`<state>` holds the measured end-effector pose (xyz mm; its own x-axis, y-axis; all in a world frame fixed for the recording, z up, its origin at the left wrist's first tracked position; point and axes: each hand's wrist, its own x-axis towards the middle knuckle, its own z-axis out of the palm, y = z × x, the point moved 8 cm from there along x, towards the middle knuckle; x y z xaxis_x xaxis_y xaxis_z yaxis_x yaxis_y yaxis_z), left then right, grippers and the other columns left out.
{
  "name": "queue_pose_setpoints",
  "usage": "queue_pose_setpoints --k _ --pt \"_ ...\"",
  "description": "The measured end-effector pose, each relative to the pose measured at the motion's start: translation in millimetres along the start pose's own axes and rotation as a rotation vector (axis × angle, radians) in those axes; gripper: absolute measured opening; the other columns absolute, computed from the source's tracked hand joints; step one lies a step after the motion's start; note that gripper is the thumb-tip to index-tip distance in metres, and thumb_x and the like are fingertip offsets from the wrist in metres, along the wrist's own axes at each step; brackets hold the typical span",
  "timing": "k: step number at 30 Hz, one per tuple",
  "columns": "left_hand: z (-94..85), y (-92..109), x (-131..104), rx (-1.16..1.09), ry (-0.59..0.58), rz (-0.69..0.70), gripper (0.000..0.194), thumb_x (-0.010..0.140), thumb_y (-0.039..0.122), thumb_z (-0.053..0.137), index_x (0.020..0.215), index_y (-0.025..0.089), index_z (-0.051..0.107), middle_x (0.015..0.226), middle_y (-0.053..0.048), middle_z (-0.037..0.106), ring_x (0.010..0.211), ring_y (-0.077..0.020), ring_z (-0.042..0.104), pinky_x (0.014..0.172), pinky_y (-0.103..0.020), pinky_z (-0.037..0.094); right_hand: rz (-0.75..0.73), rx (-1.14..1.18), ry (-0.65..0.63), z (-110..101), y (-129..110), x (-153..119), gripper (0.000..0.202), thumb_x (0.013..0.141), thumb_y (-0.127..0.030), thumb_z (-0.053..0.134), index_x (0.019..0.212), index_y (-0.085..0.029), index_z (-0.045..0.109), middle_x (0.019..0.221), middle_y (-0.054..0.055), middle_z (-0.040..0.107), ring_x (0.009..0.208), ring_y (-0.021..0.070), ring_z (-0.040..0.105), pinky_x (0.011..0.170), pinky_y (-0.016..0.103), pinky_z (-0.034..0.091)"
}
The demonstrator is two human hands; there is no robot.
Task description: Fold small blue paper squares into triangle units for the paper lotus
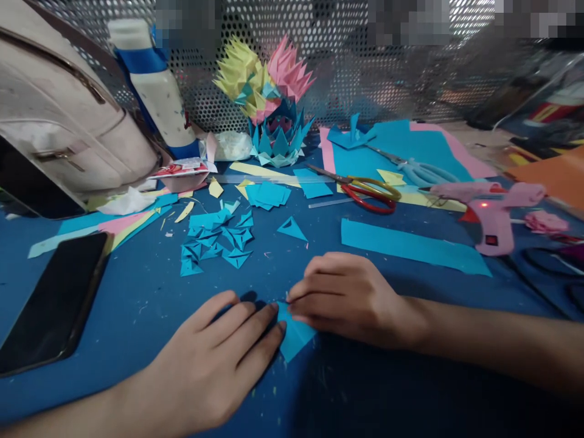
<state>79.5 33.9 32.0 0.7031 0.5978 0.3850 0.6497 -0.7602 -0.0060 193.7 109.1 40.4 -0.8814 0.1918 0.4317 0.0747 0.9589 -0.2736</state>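
Note:
A small piece of blue paper [294, 337] lies on the dark blue table between my hands, with a crease across it. My left hand [223, 347] presses its fingertips on the paper's left edge. From the right, my right hand [347, 298] has its fingers curled together at the paper's upper edge, pinching or pressing it. Just beyond sits a folded blue triangle [292, 229]. Several folded blue pieces [216, 237] are heaped to the left of it, with cut blue squares [267, 194] behind them.
A black phone [57, 298] lies at the left. Scissors [369, 188], a blue strip [410, 246] and a pink glue gun [493, 213] with its light on are at the right. Behind stand a folded paper model [278, 137], a bottle [159, 97] and a bag [68, 103].

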Motion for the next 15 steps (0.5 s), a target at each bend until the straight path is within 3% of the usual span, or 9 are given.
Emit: queue_pose_setpoints --k 5,15 --pt "2.4 -1.7 0.4 -0.008 -0.008 -0.006 0.036 0.106 0.017 0.034 0.122 0.015 0.066 0.122 -0.007 0.069 0.107 -0.0218 0.056 0.107 -0.04 0.027 -0.082 -0.033 0.019 -1.9 -4.4 0.7 0.008 0.097 -0.021 0.059 0.098 -0.016 0.066 0.105 0.002 0.073 0.086 0.0124 0.062 0.078 0.03 0.048" --pt "2.1 -3.6 0.6 -0.016 -0.017 -0.018 0.038 0.106 0.018 0.033 0.122 0.016 0.067 0.122 -0.007 0.069 0.107 -0.021 0.057 0.11 -0.039 0.025 -0.101 0.083 0.027 -2.5 -2.7 0.3 0.011 0.097 -0.016 0.056 0.101 -0.013 0.066 0.103 0.005 0.074 0.09 0.0124 0.065 0.085 0.03 0.054"
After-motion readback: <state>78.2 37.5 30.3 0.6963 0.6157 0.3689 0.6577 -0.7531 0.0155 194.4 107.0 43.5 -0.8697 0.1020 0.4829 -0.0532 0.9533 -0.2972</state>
